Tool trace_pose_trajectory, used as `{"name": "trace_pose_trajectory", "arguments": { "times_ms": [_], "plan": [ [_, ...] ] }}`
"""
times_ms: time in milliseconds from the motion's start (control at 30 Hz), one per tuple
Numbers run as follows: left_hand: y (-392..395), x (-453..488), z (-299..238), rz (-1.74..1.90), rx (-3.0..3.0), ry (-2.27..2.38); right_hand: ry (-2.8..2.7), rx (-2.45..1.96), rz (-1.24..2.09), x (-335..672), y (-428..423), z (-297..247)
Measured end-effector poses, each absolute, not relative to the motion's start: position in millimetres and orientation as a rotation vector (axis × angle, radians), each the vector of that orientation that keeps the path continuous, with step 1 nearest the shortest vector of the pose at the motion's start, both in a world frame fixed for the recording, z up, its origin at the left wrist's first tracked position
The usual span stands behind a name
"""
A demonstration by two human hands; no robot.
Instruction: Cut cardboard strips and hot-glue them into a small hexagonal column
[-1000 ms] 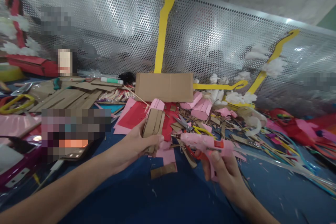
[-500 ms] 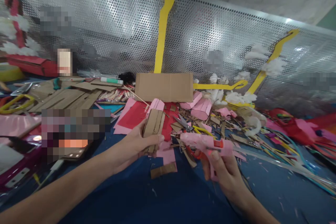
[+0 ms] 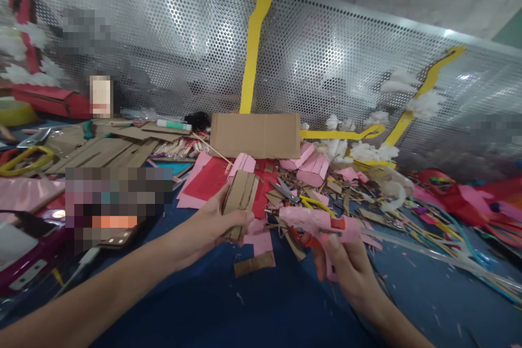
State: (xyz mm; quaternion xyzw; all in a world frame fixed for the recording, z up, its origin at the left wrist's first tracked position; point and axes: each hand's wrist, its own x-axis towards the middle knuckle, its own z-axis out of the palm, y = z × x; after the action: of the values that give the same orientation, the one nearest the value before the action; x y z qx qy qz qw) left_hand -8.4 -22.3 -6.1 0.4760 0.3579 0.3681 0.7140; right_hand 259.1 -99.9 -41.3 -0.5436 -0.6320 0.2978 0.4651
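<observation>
My left hand (image 3: 216,223) is closed around a small folded cardboard piece (image 3: 240,193), its thumb lying across the near face. A pink glue gun (image 3: 314,220) is gripped in my right hand (image 3: 346,263), fingers wrapped round the handle near the orange trigger. The gun's metal nozzle points left, a short gap from the cardboard piece. Beneath and behind the hands lie pink paper scraps (image 3: 263,242), red paper (image 3: 199,182) and a loose cardboard strip (image 3: 253,265).
Scissors with yellow handles (image 3: 314,204) lie behind the glue gun among cardboard scraps. A cardboard box (image 3: 255,136) with a tall yellow cutout (image 3: 253,43) stands at the back, before a perforated metal panel (image 3: 196,38). Cardboard sheets (image 3: 101,152) and a phone (image 3: 118,236) are on the left.
Almost nothing differs. The cardboard piece in my left hand is tilted very slightly, and the glue gun has shifted a touch to the left.
</observation>
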Motion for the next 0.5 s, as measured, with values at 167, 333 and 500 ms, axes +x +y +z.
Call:
{"name": "trace_pose_trajectory", "arguments": {
  "times_ms": [167,333,500],
  "plan": [
    [-24.7,-9.3,-3.2,0.783,1.057,0.786,-1.549,-1.307,0.71,258.7,-99.9,-43.7],
    [-24.1,-8.3,-1.7,0.761,1.032,0.809,-1.515,-1.294,0.721,258.4,-99.9,-46.3],
    [-23.0,-7.0,-4.9,0.848,1.033,0.82,-1.51,-1.273,0.711,258.7,-99.5,-47.2]
  ]
}}
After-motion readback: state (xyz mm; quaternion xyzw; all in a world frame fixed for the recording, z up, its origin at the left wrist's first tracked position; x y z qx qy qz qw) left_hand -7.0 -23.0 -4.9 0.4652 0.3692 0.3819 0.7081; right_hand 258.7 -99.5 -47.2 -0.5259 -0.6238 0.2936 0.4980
